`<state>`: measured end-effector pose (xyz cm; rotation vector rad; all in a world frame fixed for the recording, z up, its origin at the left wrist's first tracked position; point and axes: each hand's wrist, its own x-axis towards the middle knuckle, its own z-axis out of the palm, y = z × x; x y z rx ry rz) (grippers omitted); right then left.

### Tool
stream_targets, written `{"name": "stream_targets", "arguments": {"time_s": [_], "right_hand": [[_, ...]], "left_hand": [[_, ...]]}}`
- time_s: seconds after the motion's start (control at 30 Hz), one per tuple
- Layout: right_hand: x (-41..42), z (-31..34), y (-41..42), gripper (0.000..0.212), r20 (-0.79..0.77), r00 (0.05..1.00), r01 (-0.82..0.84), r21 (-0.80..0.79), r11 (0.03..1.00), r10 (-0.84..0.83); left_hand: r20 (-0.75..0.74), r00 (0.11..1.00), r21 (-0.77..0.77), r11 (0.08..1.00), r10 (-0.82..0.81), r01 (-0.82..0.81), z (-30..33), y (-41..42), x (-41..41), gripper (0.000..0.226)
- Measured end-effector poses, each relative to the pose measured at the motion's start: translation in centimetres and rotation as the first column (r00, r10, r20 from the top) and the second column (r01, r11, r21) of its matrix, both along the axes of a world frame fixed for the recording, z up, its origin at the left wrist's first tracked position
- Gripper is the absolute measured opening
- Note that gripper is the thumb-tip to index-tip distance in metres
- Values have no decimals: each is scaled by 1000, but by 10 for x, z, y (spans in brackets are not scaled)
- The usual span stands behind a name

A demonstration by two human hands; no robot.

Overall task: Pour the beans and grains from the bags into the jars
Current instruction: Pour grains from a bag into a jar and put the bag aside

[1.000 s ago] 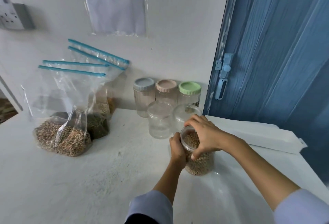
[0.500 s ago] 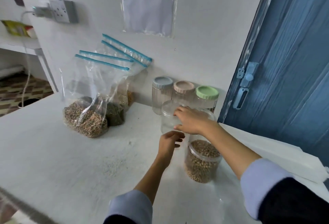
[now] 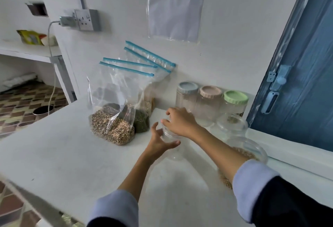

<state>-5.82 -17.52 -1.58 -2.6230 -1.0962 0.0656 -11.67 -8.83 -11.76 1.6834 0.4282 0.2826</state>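
Printed sheet on the wall, several lines of small text, too blurred to read

table: white
door: blue
zip bags: clear, blue zip strips
jar lids, left to right: grey-blue, pink, green
far-left floor: brown-and-cream tile pattern
sleeves: light blue

clear glossy plastic jar, crinkled transparent plastic bags, matt white table.
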Motion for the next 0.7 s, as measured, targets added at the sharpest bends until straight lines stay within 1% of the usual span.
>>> {"name": "stream_targets", "arguments": {"time_s": [0.03,0.07,0.1,0.13,0.17,0.2,0.23,0.27,0.33,0.37,0.4,0.47,0.53,0.63,0.67,0.7], "right_hand": [[-3,-1,10,57,9,998,59,-69,996,-58],[-6,-3,19,66,-33,990,131,-139,982,-136],[-10,-6,28,74,-107,970,193,-200,961,-217],[-13,-11,37,81,-174,943,238,-246,940,-285],[-16,-17,45,85,-195,927,262,-276,925,-321],[-20,-23,54,88,-180,921,286,-293,912,-347],[-24,-28,62,89,-140,922,309,-295,904,-361],[-29,-33,69,87,-85,924,337,-284,898,-373],[-38,-41,77,76,34,919,389,-232,891,-392],[-42,-45,80,68,71,913,408,-201,891,-402],[-45,-46,81,61,88,909,417,-168,893,-408],[-49,-47,81,49,115,918,393,-122,911,-380],[-50,-48,76,41,133,950,293,-77,953,-281],[-51,-47,66,32,83,993,91,-15,996,-89],[-53,-46,63,28,47,998,26,62,998,-29],[-57,-42,62,26,-10,1000,-14,164,986,15]], "left_hand": [[14,1000,-19,1000,-14,15,1,4,-3,115],[23,999,-11,999,-36,36,2,10,-5,119],[13,998,46,997,-59,59,0,16,-5,121],[-7,996,159,983,-94,94,-2,23,-5,116],[-42,991,306,943,-126,133,-4,27,-6,104],[-64,986,448,879,-151,164,-4,32,-9,91],[-55,980,513,837,-189,190,-7,36,-10,80],[-31,971,468,855,-236,223,-9,40,-13,70],[63,948,283,917,-312,282,-10,45,-22,54],[104,936,188,931,-337,314,-8,48,-25,52],[139,929,116,937,-343,328,-8,51,-27,56],[173,915,69,931,-364,358,-12,62,-25,68],[177,886,68,903,-429,424,-9,71,-27,71],[136,843,26,853,-520,522,-12,89,-27,78],[127,831,20,839,-542,544,-11,91,-28,75],[117,816,22,823,-566,568,-10,90,-28,65]]}}
